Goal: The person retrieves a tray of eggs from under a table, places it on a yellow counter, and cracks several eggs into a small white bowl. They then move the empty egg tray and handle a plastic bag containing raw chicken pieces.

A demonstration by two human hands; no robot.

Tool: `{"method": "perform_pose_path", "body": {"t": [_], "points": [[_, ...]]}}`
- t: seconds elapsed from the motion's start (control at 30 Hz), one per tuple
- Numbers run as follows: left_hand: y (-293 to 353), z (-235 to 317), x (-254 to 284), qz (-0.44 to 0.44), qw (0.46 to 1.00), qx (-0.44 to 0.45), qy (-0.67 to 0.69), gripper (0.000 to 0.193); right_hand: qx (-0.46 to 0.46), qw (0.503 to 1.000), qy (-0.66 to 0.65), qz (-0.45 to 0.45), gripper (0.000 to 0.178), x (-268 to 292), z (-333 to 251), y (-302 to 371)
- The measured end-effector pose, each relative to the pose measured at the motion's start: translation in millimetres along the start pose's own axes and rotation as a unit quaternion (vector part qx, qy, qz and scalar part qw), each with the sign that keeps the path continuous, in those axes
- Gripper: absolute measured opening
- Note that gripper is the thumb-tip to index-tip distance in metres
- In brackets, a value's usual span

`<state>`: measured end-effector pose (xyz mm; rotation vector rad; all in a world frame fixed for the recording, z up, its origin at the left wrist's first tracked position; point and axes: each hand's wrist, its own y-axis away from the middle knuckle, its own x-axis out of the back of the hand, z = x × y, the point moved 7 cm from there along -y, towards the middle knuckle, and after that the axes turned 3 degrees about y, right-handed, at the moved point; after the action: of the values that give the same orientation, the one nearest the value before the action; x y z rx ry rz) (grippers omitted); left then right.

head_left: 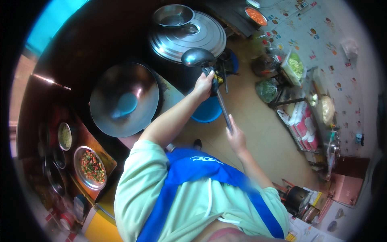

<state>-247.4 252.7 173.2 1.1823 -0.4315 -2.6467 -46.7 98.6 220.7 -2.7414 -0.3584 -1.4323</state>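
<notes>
A large metal ladle (197, 57) is held out in front of me, its round bowl toward the big lidded pot. My right hand (236, 136) is closed around the far end of its long handle. Higher up, just below the bowl, my left hand (204, 85) grips a dark cloth (213, 84) with a yellow patch, bunched against the handle. What the left fingers press on beneath the cloth is hidden. To the left of my left arm sits a wide wok (125, 101), with a pale patch at its bottom.
A steel bowl (173, 15) rests on the big pot lid (213, 34). Below the ladle stands a blue bucket (209, 111). At left are a bowl of chopped mixed vegetables (92, 165) and a smaller pot (65, 136). Along the right wall is a tray of greens (295, 66).
</notes>
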Motion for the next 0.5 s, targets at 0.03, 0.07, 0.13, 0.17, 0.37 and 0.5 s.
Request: {"method": "perform_pose_path", "body": {"t": [0.03,0.07,0.13,0.17,0.37,0.5], "points": [[-4,11,-10,-0.001,0.999,-0.044,0.004,0.029,0.019,1.000,-0.006,-0.010,0.061,-2,-6,-2],[-8,30,-10,0.036,0.993,-0.101,-0.051,0.028,0.036,0.998,-0.037,-0.029,0.058,-4,-10,-1],[-10,70,-10,0.092,0.963,-0.217,-0.132,0.025,0.013,0.999,-0.037,-0.023,0.055,-1,-6,0],[-7,79,-4,0.146,0.955,-0.225,-0.124,0.027,-0.022,0.998,-0.034,-0.042,0.053,-3,1,0],[89,-12,-29,0.127,0.955,-0.085,-0.254,0.051,-0.019,0.933,-0.320,-0.161,0.032,-17,22,-12],[160,-16,-17,0.040,0.913,-0.193,-0.357,0.034,-0.046,0.925,-0.301,-0.228,0.027,-33,24,-38]]}}
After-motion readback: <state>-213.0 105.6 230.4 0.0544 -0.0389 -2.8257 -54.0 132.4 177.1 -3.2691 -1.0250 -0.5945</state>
